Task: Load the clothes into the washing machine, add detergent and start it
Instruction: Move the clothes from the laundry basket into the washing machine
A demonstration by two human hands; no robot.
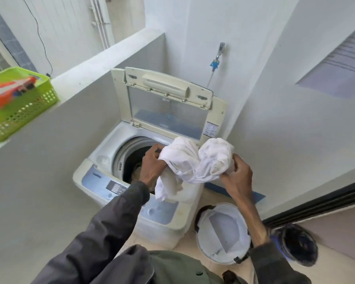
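A white top-loading washing machine (103, 160) stands in the corner with its lid (168, 103) raised. Its dark drum (131, 158) is open, and something pale lies at the bottom. Both my hands hold a bunched white garment (195, 160) over the right side of the drum opening. My left hand (152, 165) grips its left end above the drum. My right hand (239, 173) grips its right end, just past the machine's right edge. A loose flap of the garment hangs down onto the machine's front panel.
A white laundry basket (223, 232) with cloth inside sits on the floor to the right of the machine. A dark round container (297, 244) is beside it. A green plastic basket (19, 111) holding an orange-and-white pack rests on the ledge at left. A tap (219, 52) is on the wall behind.
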